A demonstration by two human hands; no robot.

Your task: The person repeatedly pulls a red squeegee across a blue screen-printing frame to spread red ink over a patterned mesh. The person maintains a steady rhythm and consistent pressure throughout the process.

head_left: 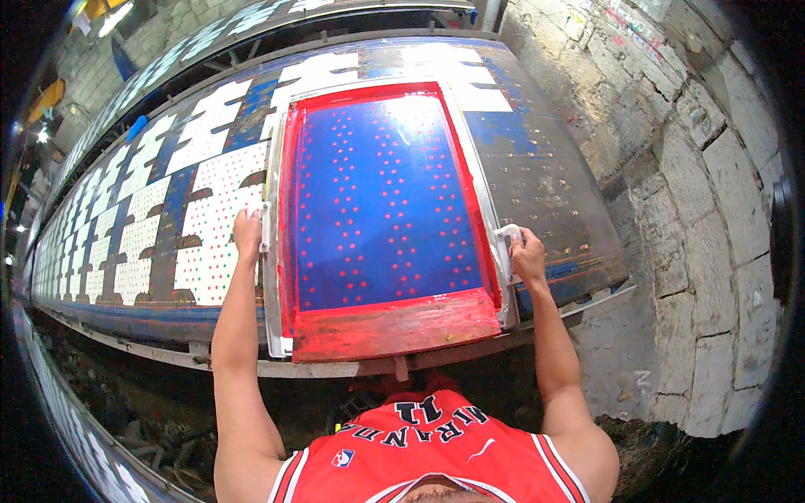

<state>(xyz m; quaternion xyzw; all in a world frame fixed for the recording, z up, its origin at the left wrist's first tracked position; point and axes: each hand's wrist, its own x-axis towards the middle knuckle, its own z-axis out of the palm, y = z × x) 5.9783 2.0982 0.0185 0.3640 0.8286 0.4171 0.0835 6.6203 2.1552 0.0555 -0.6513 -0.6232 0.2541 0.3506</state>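
A screen-printing frame (459,138) with a blue mesh (381,201) lies on a long printing table in front of me. Rows of small red dots show across the mesh, and wet red ink rims it. My left hand (247,233) is closed round a pale handle on the frame's left side. On the right side, my right hand (527,256) grips a white handle (508,231). Across the frame's near end rests a wide, red-smeared wooden squeegee (394,329), touched by neither hand.
White cut fabric pieces (210,210) lie in rows on the table, several printed with red and green dots. The dark table surface (545,189) shows to the right. A block wall (696,210) stands beyond it. Another long table (193,50) runs behind.
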